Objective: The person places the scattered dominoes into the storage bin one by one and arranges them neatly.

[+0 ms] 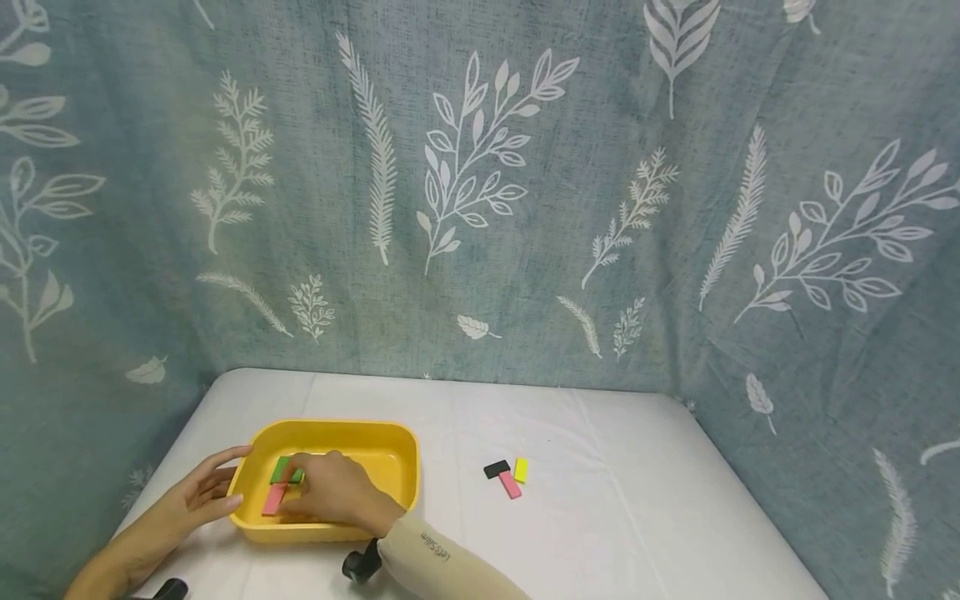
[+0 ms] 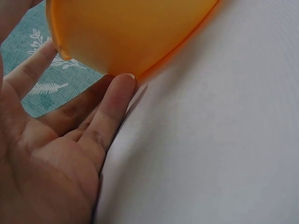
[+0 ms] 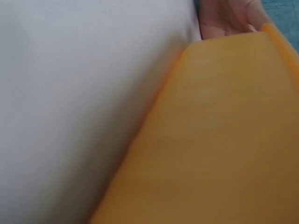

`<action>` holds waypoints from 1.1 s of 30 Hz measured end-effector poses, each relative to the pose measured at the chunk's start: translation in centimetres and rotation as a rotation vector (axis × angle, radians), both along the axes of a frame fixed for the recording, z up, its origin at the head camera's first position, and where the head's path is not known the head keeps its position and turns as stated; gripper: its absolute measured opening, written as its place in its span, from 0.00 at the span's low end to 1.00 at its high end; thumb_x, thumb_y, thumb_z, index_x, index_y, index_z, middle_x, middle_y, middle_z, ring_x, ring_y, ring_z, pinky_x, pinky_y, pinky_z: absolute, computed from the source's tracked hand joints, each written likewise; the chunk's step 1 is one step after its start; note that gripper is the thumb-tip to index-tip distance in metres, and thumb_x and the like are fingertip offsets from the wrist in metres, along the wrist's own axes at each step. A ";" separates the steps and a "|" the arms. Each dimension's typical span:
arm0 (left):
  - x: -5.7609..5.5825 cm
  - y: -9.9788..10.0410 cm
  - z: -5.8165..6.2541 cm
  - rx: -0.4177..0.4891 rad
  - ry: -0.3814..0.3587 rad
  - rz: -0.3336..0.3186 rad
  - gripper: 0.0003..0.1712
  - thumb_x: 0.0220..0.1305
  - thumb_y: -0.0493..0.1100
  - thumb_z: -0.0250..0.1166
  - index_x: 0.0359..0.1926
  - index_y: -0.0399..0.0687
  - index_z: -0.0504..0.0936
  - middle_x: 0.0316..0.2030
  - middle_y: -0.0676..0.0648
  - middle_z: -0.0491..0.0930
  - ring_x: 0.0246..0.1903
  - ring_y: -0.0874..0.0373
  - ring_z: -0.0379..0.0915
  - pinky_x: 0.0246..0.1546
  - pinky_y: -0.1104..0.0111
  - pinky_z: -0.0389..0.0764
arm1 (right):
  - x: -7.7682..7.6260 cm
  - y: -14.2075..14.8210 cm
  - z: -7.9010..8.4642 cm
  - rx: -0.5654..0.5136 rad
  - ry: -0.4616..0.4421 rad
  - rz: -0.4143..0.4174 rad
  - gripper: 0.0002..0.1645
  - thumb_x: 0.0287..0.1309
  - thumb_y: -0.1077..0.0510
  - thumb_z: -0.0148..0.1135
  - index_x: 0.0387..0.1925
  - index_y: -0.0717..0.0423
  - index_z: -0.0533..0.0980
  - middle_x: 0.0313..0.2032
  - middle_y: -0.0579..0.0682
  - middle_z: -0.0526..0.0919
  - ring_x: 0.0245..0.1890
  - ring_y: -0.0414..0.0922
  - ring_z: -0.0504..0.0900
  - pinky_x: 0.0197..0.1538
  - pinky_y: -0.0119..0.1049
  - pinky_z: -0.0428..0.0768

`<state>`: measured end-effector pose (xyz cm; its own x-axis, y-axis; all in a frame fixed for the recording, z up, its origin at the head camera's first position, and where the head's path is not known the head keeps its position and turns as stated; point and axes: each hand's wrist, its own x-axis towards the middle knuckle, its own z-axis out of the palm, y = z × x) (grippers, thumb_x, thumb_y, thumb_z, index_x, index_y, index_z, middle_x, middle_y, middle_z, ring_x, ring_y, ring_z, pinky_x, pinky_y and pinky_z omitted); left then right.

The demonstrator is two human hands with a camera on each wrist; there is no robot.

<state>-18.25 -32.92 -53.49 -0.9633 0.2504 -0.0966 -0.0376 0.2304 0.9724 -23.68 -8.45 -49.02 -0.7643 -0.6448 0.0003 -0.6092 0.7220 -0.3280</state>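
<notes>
A yellow plastic tray [image 1: 405, 467] stands at the left of the white table. At its left end, my left hand [image 1: 191, 497] has its fingers spread, fingertips against the outside wall. The left wrist view shows that hand [image 2: 60, 154] with fairly straight fingers touching the tray's wall [image 2: 126, 37]. My right hand [image 1: 333, 487] reaches over the near rim into the tray, fingers bent down at a green block [image 1: 279, 469] and a pink block [image 1: 273, 500]. I cannot tell whether it pinches one. In the right wrist view the tray wall [image 3: 210, 130] hides its fingers.
Right of the tray, a black block [image 1: 497, 469], a pink block [image 1: 511, 485] and a yellow block [image 1: 521, 470] lie close together on the white tablecloth [image 1: 637, 483]. A grey-green leaf-patterned curtain [image 1: 517, 275] encloses the table's back and sides.
</notes>
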 end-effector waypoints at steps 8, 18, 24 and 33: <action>-0.1 0.1 0.0 -0.019 -0.019 0.012 0.42 0.76 0.46 0.62 0.81 0.53 0.49 0.73 0.29 0.58 0.61 0.62 0.68 0.50 0.75 0.74 | -0.8 3.4 1.4 -0.120 -0.109 0.000 0.20 0.60 0.43 0.75 0.51 0.40 0.81 0.21 0.31 0.77 0.22 0.29 0.76 0.28 0.24 0.73; -0.2 0.1 0.0 -0.024 -0.032 0.014 0.43 0.75 0.48 0.62 0.81 0.53 0.49 0.74 0.29 0.56 0.60 0.64 0.68 0.50 0.76 0.73 | -1.3 7.6 3.0 -0.206 -0.089 0.055 0.20 0.63 0.46 0.73 0.51 0.49 0.82 0.22 0.34 0.77 0.20 0.32 0.73 0.27 0.25 0.72; -0.1 0.0 0.0 -0.005 -0.043 0.001 0.42 0.76 0.48 0.61 0.81 0.54 0.48 0.75 0.29 0.54 0.58 0.69 0.67 0.51 0.74 0.73 | -1.8 9.8 3.0 -0.232 -0.054 0.051 0.18 0.62 0.46 0.73 0.50 0.48 0.82 0.21 0.34 0.77 0.20 0.32 0.74 0.35 0.27 0.72; -0.2 -0.1 -0.3 -0.008 -0.020 -0.001 0.42 0.77 0.46 0.61 0.81 0.53 0.48 0.74 0.29 0.55 0.59 0.66 0.68 0.50 0.75 0.74 | -2.5 13.6 3.0 -0.315 -0.092 -0.010 0.21 0.61 0.48 0.75 0.51 0.53 0.81 0.22 0.38 0.76 0.19 0.34 0.72 0.26 0.27 0.72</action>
<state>-18.45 -32.99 -53.75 -0.9610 0.2504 -0.1177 -0.0567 0.2380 0.9696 -26.22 5.15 -45.98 -0.7769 -0.6162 0.1291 -0.5597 0.5820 -0.5899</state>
